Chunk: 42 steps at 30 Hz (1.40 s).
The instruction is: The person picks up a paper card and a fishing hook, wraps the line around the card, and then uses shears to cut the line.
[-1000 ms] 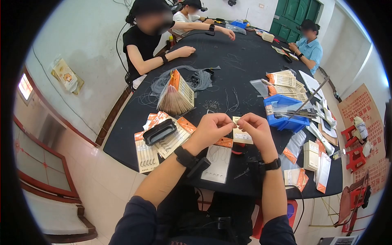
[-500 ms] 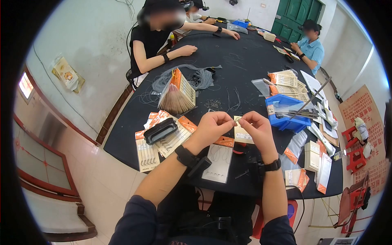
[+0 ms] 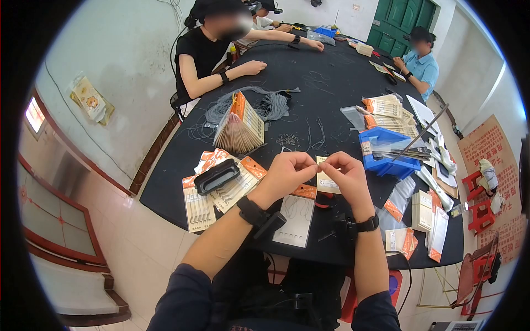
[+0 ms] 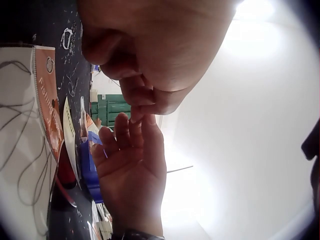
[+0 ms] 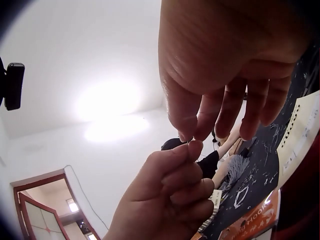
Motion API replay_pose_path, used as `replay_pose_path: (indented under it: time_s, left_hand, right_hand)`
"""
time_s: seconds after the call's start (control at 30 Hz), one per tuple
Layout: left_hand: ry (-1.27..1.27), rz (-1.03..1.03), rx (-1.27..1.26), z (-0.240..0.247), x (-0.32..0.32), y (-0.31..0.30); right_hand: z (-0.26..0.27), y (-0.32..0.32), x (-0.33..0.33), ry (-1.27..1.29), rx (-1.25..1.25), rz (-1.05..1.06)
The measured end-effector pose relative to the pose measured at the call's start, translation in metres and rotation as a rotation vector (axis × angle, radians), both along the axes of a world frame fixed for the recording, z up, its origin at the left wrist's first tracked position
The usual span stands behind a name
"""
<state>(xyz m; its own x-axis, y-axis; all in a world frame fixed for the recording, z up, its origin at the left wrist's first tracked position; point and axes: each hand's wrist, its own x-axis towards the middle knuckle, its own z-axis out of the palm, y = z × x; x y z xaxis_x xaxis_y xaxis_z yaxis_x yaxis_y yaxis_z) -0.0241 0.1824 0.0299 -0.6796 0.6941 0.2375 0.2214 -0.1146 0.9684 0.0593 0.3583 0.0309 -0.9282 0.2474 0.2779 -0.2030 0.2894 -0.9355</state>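
Note:
My left hand (image 3: pixel 287 170) and right hand (image 3: pixel 346 172) are raised together over the near edge of the black table (image 3: pixel 309 94). Their fingertips meet and pinch a small thin item (image 3: pixel 321 163) that is too small to make out. From the left wrist, my left hand's fingers (image 4: pixel 142 97) curl down onto the right hand's fingertips (image 4: pixel 127 125). In the right wrist view, my right hand's thumb and forefinger (image 5: pixel 192 127) close just above the left hand's fingertip (image 5: pixel 194 147). Below the hands lie a small label card (image 3: pixel 327 182) and a white card with looped lines (image 3: pixel 297 215).
Orange-and-white hook cards (image 3: pixel 226 190) and a black oblong case (image 3: pixel 215 176) lie to the left. A fanned card stack (image 3: pixel 240 129) stands behind them, and a blue bin (image 3: pixel 386 151) sits to the right with more packets (image 3: pixel 425 212). Three people sit at the table's far end.

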Motion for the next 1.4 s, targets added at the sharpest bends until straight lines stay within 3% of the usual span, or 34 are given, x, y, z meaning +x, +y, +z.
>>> replay_pose_path:
  time_s: [0.47, 0.77, 0.97, 1.17, 1.4]
  left_hand:
    - [0.011, -0.006, 0.001, 0.0, 0.0, -0.001]
    - [0.081, 0.028, -0.049, -0.006, -0.003, 0.001]
    - [0.077, 0.028, -0.101, -0.002, -0.001, 0.0]
    - [-0.082, -0.064, -0.017, -0.004, -0.002, 0.002]
    - [-0.12, -0.089, 0.035, 0.0, -0.003, -0.001]
  right_hand:
    - [0.0, -0.002, 0.0, 0.049, -0.006, 0.006]
    - [0.012, -0.011, 0.003, 0.215, 0.307, -0.066]
    - [0.014, -0.009, 0.004, 0.214, 0.288, -0.001]
    - [0.005, 0.001, 0.001, 0.146, 0.028, -0.037]
    - [0.009, 0.002, 0.002, 0.212, 0.156, -0.034]
